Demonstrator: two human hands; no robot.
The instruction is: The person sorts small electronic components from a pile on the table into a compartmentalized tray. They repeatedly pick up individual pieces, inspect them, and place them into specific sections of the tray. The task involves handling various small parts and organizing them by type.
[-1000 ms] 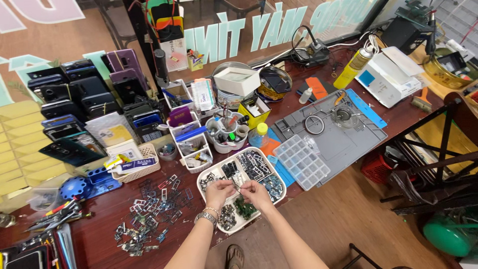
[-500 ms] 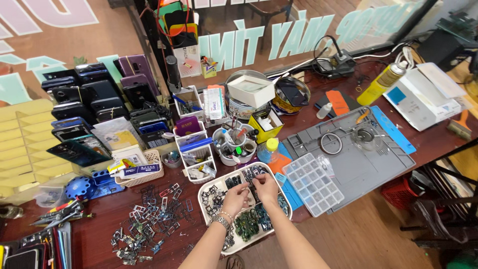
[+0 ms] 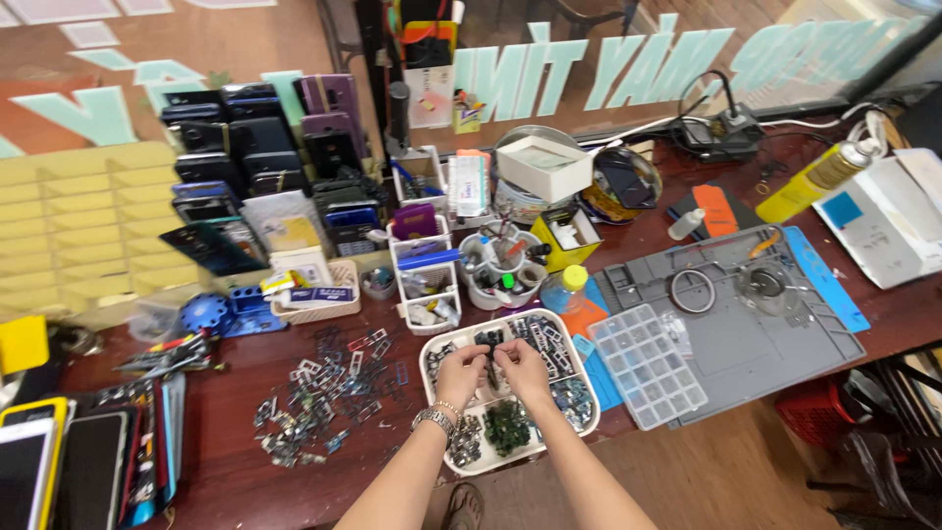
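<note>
While both forearms rise from the bottom edge of the frame, the left hand point(image 3: 459, 371) and the right hand point(image 3: 523, 368) meet over a white sorting tray point(image 3: 579, 424) just below the centre, fingertips pinched together on a small dark part point(image 3: 491, 359) held between them above the tray. Each grip is clenched on that part; what kind of part it is cannot be told at this size. A metal wristwatch point(image 3: 433, 420) sits on the left wrist. The tray holds clusters of tiny dark and green components in separate sections, and it lies near the front edge of the reddish wooden bench point(image 3: 235, 486). Left of the tray, a loose scatter of small metal pieces point(image 3: 319, 397) spreads over the bench. Right of it, touching or just beside the tray, lies a clear compartment box point(image 3: 646, 364) on a grey work mat point(image 3: 746, 334). Above the hands stand a white cup of tools point(image 3: 496, 270) and a small white drawer rack point(image 3: 427, 280). Stacked phones point(image 3: 245, 157) fill the upper left, and more phones point(image 3: 59, 466) lie at the lower left
</note>
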